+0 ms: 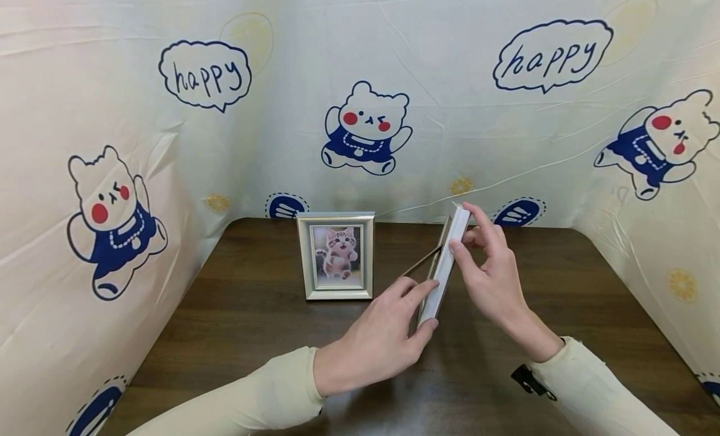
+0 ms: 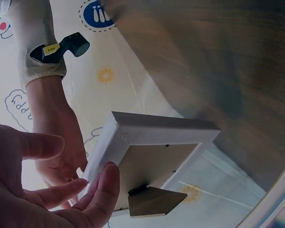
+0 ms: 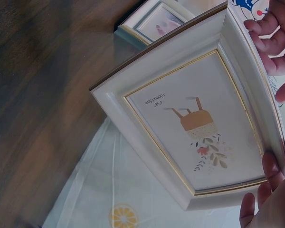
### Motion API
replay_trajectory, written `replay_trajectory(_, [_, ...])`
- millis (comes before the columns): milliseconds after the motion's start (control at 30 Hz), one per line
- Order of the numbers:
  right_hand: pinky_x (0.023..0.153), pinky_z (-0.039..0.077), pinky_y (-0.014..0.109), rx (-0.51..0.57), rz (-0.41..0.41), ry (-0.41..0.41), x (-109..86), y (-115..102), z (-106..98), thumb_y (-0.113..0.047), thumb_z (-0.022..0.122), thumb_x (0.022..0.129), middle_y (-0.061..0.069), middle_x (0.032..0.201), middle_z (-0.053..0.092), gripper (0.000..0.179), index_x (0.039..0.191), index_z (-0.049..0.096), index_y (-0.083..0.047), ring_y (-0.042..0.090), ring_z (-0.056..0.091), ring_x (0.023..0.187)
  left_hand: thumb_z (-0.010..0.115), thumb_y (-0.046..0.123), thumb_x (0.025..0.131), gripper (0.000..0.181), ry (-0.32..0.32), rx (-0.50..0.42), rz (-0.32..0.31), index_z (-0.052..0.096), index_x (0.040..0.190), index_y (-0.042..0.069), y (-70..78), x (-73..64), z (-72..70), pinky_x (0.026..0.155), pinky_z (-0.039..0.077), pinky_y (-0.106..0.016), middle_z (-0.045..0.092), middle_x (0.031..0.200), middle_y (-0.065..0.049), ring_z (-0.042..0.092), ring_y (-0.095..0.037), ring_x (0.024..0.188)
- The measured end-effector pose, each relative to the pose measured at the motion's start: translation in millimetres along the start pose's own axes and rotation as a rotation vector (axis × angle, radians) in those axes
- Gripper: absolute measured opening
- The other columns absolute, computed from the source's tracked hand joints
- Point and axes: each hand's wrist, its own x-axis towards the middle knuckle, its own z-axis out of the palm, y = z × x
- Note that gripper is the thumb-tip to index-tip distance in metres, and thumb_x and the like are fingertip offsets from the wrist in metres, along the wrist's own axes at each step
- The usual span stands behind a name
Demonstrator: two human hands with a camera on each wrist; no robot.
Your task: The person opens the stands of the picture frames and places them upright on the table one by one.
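Observation:
A white picture frame (image 1: 447,264) is held edge-on above the table between both hands. In the left wrist view its brown backing (image 2: 154,164) shows a fold-out stand (image 2: 154,202). The right wrist view shows its front, with a gold inner trim and a printed insert (image 3: 199,128) of a potted plant. My left hand (image 1: 382,336) holds the lower part of the side edge, its fingers on the back. My right hand (image 1: 495,273) grips the upper part of that edge, thumb and fingers spread along it.
A second picture frame (image 1: 335,295) with a kitten photo (image 1: 337,258) stands upright to the left on the dark wooden table (image 1: 242,323). A cloth printed with cartoon bears (image 1: 365,130) hangs round the back and sides. A black clip-like piece (image 1: 531,381) sits at the right cuff.

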Motion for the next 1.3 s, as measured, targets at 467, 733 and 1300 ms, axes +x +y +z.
replay_trajectory(467, [0.084,0.036,0.034,-0.029,-0.005,0.017,1.1,-0.6,0.5,0.000,0.066,0.101,0.009,0.094,0.073,0.060,0.156,0.050,-0.017,0.020,0.054,0.102,0.075,0.021,0.098,0.055,0.014,0.028,0.014,0.059,0.147,0.006,-2.0,-1.4,6.7,0.082,0.051,-0.024,0.063,0.118,-0.003,0.060,-0.014,0.094])
replay_trajectory(733, [0.082,0.037,0.036,-0.025,0.018,0.016,0.2,-1.8,2.6,-0.001,0.067,0.101,0.010,0.095,0.072,0.061,0.157,0.050,-0.019,0.017,0.053,0.104,0.076,0.020,0.098,0.054,0.026,0.048,0.035,0.058,0.147,0.005,-2.4,-0.9,9.7,0.080,0.052,-0.024,0.063,0.116,-0.004,0.059,-0.014,0.092])
replay_trajectory(1300, [0.068,0.042,0.025,-0.048,0.026,0.043,2.0,-2.9,4.3,-0.001,0.068,0.100,0.007,0.094,0.072,0.059,0.155,0.051,-0.016,0.016,0.056,0.105,0.078,0.019,0.096,0.059,0.057,0.052,0.040,0.054,0.149,0.006,-7.3,2.0,14.6,0.076,0.054,-0.025,0.064,0.115,-0.005,0.061,-0.014,0.088])
